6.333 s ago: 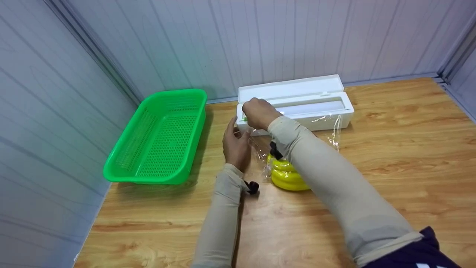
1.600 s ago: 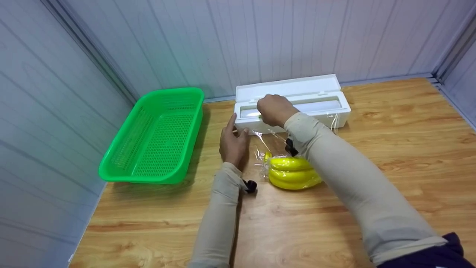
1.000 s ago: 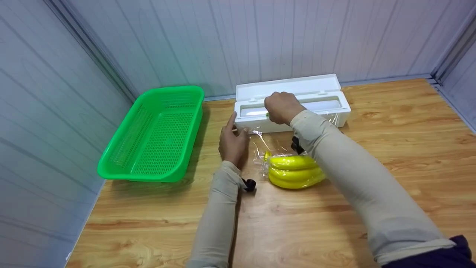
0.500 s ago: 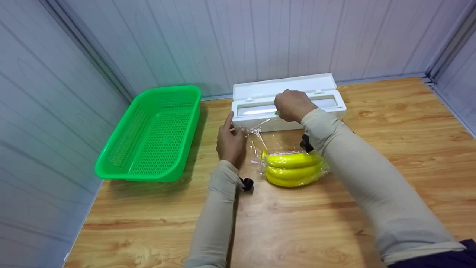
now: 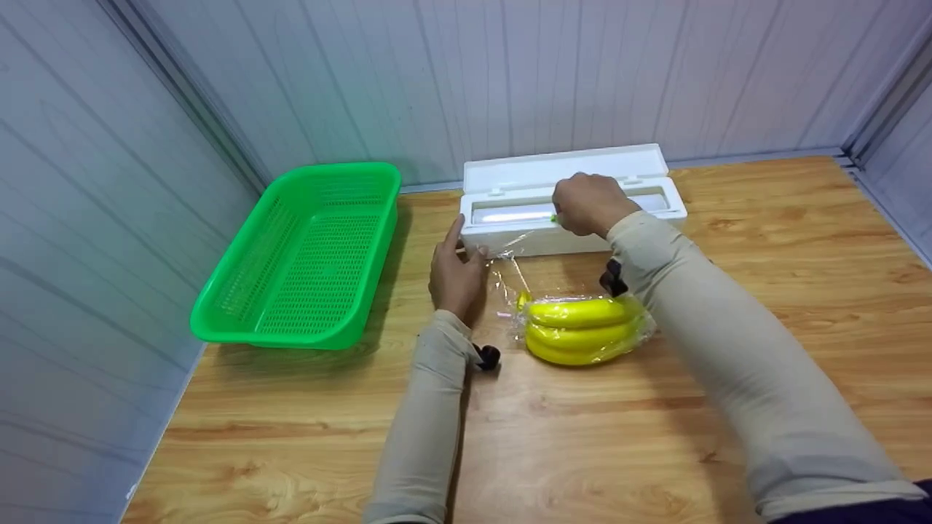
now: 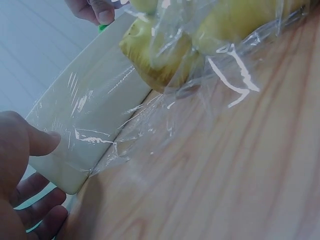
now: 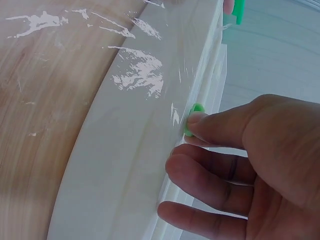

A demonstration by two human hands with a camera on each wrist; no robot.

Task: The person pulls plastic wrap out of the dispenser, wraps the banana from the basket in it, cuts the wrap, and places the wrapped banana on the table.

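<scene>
A long white cling film dispenser (image 5: 539,242) stands with its lid tipped back, a pale roll inside. At its left end, my left hand (image 5: 456,280) grips the corner, thumb on the front face and fingers round the end. My right hand (image 5: 591,204) pinches a small green slide cutter (image 7: 195,119) between thumb and finger, on the dispenser's top front edge. Clear cling film (image 6: 100,135) hangs down the front and runs over the table to a bunch of yellow bananas (image 5: 579,331), which it covers. In the head view, my right hand hides part of the roll.
A green plastic basket (image 5: 375,291) with slotted walls and floor stands on the left of the wooden table (image 5: 553,451). Panelled walls rise behind the dispenser and along the left side. In the left wrist view, the bananas lie close to the dispenser's front.
My right hand has slid rightward along the dispenser's edge with the slide cutter, from the left end to past the middle. More bananas show. My left hand stays at the left end.
</scene>
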